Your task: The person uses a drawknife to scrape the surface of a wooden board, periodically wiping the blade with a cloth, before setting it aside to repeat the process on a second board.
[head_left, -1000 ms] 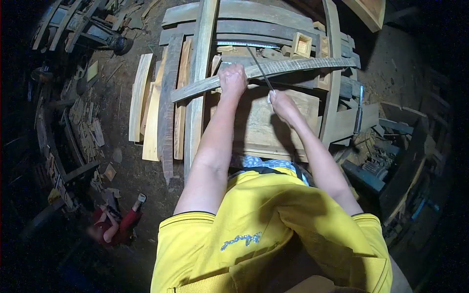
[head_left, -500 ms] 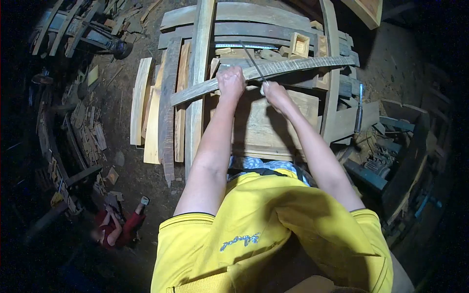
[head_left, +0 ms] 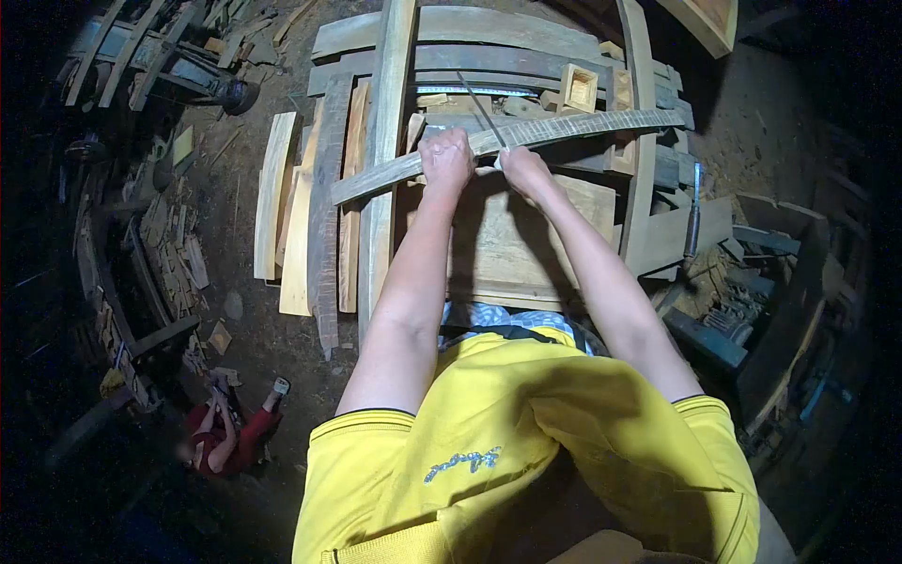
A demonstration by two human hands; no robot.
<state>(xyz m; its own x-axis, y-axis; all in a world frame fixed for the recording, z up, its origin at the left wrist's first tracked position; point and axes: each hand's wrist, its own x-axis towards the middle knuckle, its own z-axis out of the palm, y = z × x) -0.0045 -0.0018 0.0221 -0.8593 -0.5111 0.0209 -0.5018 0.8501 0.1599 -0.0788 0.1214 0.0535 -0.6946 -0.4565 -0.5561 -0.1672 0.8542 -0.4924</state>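
Note:
My left hand (head_left: 446, 158) is closed over a long, slightly curved plank (head_left: 573, 127) that lies at a slant across two upright-running beams. Rows of short cross marks cover the plank's right part. Just to the right, my right hand (head_left: 524, 173) is wrapped round the handle of a handsaw (head_left: 481, 111), seen nearly edge-on as a thin dark blade. The blade crosses the plank and points away from me, up and left. Most of the handle is hidden in my fingers, and the teeth are too small to make out.
A long beam (head_left: 385, 141) and another beam (head_left: 639, 197) support the plank. Small wooden boxes (head_left: 580, 89) stand behind it. A chisel-like tool (head_left: 693, 211) lies at right. Boards (head_left: 296, 235) are stacked left. A person in red (head_left: 230, 437) sits at lower left.
My right hand has moved slightly forward and left, sliding the saw blade farther across the plank. My left hand stays on the plank. The seated person's hands have shifted a little.

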